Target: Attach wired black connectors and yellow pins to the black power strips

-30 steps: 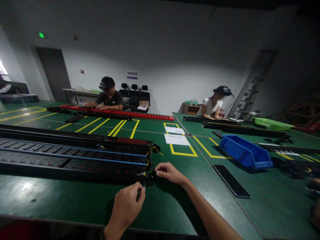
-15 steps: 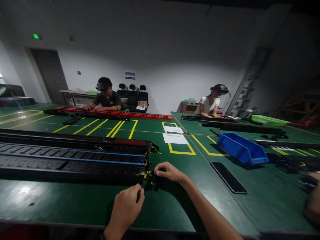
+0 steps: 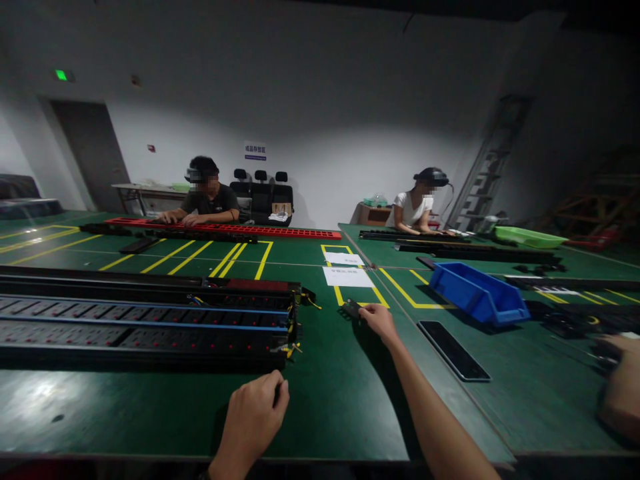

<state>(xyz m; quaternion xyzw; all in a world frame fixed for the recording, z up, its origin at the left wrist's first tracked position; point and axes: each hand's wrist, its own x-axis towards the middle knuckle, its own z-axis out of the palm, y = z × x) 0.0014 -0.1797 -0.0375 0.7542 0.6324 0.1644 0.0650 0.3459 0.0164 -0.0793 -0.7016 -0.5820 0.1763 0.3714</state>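
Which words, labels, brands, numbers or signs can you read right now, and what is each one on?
"成品存放区": wall sign; the smaller line beneath is too small to read.
Nearer white sheet: printed characters, too blurred.
Farther white sheet: too blurred.
Green lit sign: too small.
Small black part in the right hand: nothing legible.

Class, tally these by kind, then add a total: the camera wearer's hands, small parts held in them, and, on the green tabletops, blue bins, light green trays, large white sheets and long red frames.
Hands: 2, left hand and right hand
Small dark part: 1
Blue bin: 1
Light green tray: 1
White sheets: 2
Red frame: 1
Total: 8
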